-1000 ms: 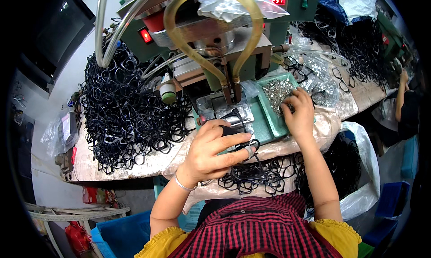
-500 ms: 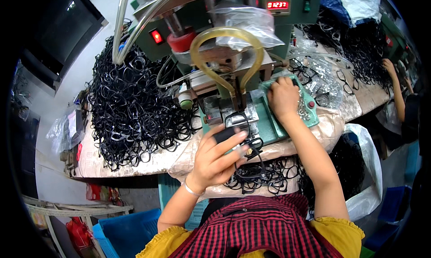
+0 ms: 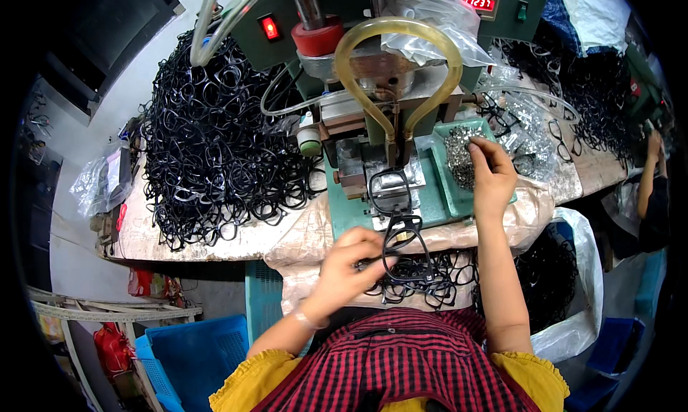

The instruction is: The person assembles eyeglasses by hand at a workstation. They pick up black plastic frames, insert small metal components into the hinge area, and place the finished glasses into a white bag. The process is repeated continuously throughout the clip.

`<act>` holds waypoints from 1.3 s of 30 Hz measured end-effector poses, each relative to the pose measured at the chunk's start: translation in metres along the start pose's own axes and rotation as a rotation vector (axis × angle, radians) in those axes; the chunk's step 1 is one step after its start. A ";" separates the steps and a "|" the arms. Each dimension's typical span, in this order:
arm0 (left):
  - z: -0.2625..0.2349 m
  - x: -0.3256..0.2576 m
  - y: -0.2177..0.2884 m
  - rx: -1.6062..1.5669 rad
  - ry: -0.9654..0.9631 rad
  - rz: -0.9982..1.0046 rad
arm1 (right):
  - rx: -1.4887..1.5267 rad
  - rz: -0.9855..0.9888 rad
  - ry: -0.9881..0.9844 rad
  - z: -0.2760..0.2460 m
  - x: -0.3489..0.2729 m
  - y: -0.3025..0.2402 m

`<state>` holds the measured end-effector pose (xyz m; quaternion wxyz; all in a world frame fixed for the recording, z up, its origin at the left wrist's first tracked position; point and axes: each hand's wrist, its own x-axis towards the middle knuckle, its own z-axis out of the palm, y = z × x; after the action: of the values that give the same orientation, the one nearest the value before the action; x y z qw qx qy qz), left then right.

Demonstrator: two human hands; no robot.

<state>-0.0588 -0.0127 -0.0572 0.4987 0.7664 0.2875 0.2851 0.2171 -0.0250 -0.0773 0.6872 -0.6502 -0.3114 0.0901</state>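
Observation:
My left hand (image 3: 349, 263) grips a black spectacle frame (image 3: 405, 245) by its side, just off the table's front edge, above a heap of black frames (image 3: 419, 277) in my lap. Another black frame (image 3: 390, 186) lies on the bed of the green press machine (image 3: 373, 111) right in front of me. My right hand (image 3: 491, 174) reaches into the green tray (image 3: 444, 179) of small metal parts (image 3: 461, 154), with its fingertips pinched among them. What the fingers hold is too small to see.
A big pile of black frames (image 3: 215, 139) fills the table's left side. More frames and clear bags (image 3: 530, 125) lie to the right. A yellow hose loop (image 3: 398, 53) arches over the press. Another person's arm (image 3: 652, 175) works at far right. A blue crate (image 3: 190, 354) stands below left.
My left hand has drawn back from the press bed toward my lap with a black frame. My right hand has stayed at the parts tray, shifting slightly as my head view moved.

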 end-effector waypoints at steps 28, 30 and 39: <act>-0.081 0.021 -0.024 -0.638 0.755 0.042 | 0.308 0.015 -0.338 0.044 -0.029 -0.059; -0.080 0.026 -0.009 -0.489 0.674 0.295 | 0.310 0.004 -0.361 0.043 -0.027 -0.062; -0.055 0.041 0.112 0.682 0.019 0.934 | 0.268 -0.104 -0.458 0.032 -0.044 -0.097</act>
<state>-0.0536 0.0117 0.0711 0.0420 0.9268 -0.0013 0.3732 0.1379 -0.0349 0.0003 0.6826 -0.4992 -0.4770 0.2396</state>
